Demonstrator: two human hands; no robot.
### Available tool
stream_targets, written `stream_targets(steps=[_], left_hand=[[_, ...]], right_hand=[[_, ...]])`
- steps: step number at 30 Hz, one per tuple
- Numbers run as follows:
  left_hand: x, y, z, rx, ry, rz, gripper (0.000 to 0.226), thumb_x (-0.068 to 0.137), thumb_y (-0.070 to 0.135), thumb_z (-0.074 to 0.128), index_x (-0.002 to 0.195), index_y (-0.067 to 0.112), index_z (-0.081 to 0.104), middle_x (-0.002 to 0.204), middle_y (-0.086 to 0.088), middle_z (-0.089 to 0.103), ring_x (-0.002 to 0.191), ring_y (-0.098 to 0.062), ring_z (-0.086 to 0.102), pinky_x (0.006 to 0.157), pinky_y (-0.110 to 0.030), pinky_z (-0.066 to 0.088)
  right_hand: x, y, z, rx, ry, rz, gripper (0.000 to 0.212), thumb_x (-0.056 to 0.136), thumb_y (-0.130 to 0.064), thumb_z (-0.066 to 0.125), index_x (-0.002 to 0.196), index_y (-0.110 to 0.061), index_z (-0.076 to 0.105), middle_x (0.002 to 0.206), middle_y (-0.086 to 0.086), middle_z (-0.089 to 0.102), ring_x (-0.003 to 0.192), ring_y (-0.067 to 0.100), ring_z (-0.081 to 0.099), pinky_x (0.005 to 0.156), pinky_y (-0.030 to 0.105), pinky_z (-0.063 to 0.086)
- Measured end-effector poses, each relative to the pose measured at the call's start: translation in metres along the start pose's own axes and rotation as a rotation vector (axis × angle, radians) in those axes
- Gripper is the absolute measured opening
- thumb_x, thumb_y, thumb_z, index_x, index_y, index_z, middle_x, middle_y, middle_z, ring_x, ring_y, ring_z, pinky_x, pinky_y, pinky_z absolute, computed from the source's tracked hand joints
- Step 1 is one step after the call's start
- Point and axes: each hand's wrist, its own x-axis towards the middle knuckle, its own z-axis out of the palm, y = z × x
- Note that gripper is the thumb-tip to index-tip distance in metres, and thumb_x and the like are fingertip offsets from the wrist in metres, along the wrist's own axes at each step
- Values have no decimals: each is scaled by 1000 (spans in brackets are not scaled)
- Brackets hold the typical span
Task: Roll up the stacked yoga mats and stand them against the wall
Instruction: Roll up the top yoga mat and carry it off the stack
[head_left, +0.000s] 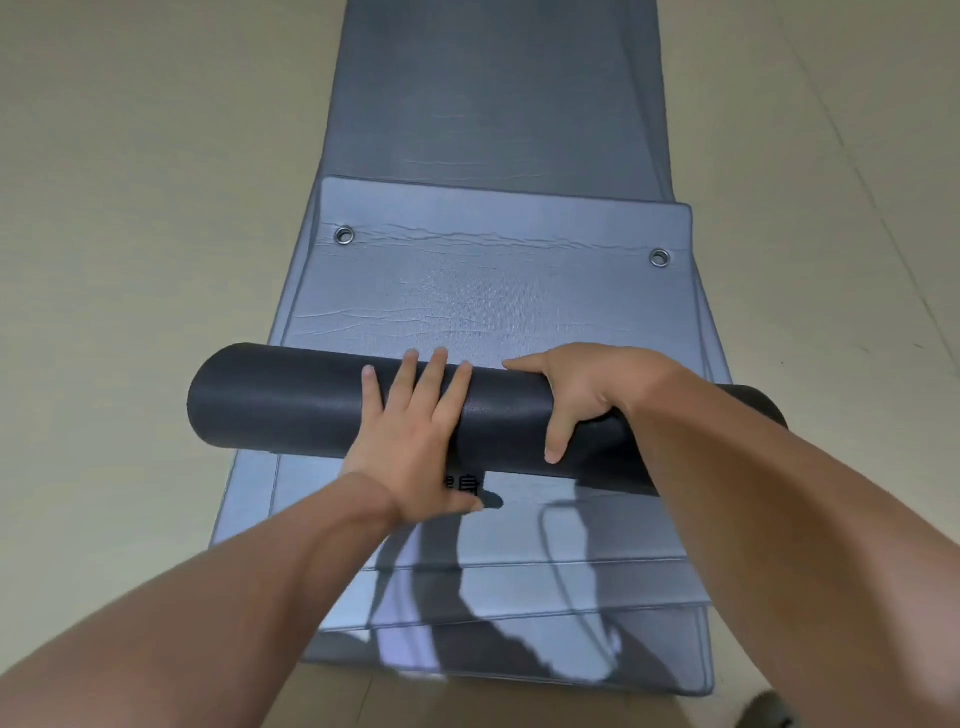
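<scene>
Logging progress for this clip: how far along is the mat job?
Done: the top mat is mostly wound into a dark roll. In hand: the left hand presses it, the right hand grips it; a short flap with two eyelets remains. Left: the flat mats underneath, and standing everything up.

Single head-worn view, looking forward and steeply down.
The wide-angle camera sits above the person's forearms, close over the rolled mat (291, 400), the left hand (415, 431) and the right hand (576, 395). The grey mat stack (493, 291) runs away up the frame along the floor (130, 208), and the lens bows its edges.
</scene>
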Motion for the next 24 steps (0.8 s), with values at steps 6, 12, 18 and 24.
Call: stream_targets(steps=[6,12,18,24], left_hand=[[16,-5,17,19,52,-17,153,48,97,62,159,24,-14,168,-9,-13,154,-37,-12,118,-71,-5],[63,-18,-9,-96,130,-9,134,56,106,20,161,30,-12,171,-2,-12,155,-30,-18,118,-69,-9],[93,-24,-21,-124,116,-33,111,70,94,-12,162,33,-9,172,-1,-9,156,-28,-17,119,-69,-7],[83,-10,-6,-119,284,-64,99,88,83,11,163,20,3,171,-10,0,156,-35,-10,116,-72,-4]], right_hand=[[-1,4,13,2,124,24,134,63,-40,95,163,-46,7,156,0,46,138,30,46,113,48,41],[-17,3,35,-88,557,77,111,83,-64,68,163,-43,-6,174,10,6,159,37,-10,122,69,-8],[-2,-5,111,-284,802,86,120,74,-85,59,166,-25,9,172,23,3,157,49,0,117,78,5],[28,14,63,-354,631,168,161,53,-90,73,153,-30,-39,167,16,-30,153,43,-27,117,73,-14]])
